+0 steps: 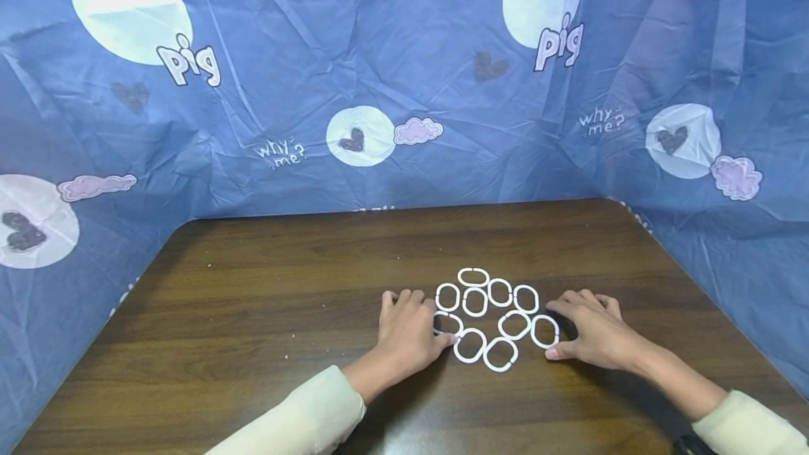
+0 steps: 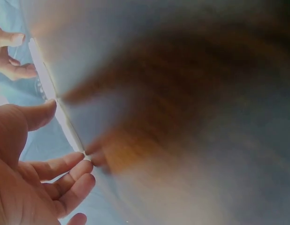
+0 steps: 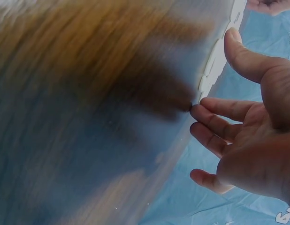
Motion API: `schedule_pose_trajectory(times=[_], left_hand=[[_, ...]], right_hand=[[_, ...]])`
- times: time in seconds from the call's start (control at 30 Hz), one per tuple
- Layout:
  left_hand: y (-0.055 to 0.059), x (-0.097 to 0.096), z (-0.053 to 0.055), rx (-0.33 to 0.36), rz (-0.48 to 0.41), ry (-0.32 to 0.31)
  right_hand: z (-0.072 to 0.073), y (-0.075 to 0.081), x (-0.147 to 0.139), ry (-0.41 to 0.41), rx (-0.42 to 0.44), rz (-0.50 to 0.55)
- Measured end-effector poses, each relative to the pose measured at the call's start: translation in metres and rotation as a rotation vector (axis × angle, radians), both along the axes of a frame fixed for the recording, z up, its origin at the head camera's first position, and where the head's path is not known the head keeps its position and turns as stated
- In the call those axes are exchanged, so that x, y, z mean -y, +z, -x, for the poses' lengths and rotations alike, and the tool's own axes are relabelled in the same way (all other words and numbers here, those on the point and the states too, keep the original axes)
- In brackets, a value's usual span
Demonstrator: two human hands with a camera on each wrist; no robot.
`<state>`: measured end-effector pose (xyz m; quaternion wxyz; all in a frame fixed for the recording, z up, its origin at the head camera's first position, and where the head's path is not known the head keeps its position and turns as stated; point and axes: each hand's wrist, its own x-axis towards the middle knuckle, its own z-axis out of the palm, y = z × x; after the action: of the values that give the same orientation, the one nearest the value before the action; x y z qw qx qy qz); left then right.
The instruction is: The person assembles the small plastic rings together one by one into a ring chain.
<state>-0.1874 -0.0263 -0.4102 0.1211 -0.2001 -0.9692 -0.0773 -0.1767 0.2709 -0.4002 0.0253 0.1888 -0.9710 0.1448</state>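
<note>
Several white oval links [image 1: 489,291], each split by a small gap, lie flat in a loose cluster on the wooden table. At the cluster's left edge is my left hand [image 1: 407,332], palm down, thumb and fingers spread beside the leftmost lower link [image 1: 450,314], which they partly cover. My right hand [image 1: 597,332] is on the other side, its thumb and forefinger spread either side of the rightmost link [image 1: 557,334]. The left wrist view shows the left fingertips [image 2: 84,157] at the tabletop; in the right wrist view the right hand's fingers [image 3: 220,110] are loosely bent, down by the links.
The brown wooden table [image 1: 253,314] carries a few tiny white specks. A blue printed cloth [image 1: 404,55] hangs behind it and along both sides. Pale sleeves [image 1: 303,413] cover both forearms, and a dark item [image 1: 689,445] shows by the right cuff.
</note>
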Motion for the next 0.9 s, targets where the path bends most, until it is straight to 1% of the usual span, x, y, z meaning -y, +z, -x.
schedule_pose_trajectory(times=[0.3,0.4,0.57,0.73,0.8,0.9], left_hand=[[0.0001,-0.0071,0.0038,-0.048,0.121,0.019],[-0.0001,-0.0088,0.0054,-0.052,0.141,0.027],[-0.0008,-0.0087,0.0066,-0.043,0.151,0.026],[-0.0006,-0.0072,0.0064,-0.047,0.139,0.014],[-0.0001,-0.0067,0.0063,-0.033,0.128,0.008],[0.0013,-0.0054,0.0062,0.014,0.099,0.0]], right_hand=[[-0.0006,-0.0011,0.0011,0.005,-0.016,-0.001],[0.0,-0.0017,0.0013,0.008,-0.017,-0.007],[0.0005,-0.0028,0.002,0.012,-0.014,-0.009],[-0.0002,-0.0037,0.0031,0.005,-0.023,-0.009],[-0.0005,-0.0042,0.0033,0.006,-0.033,-0.006],[-0.0005,-0.0057,0.0032,0.008,-0.043,0.004]])
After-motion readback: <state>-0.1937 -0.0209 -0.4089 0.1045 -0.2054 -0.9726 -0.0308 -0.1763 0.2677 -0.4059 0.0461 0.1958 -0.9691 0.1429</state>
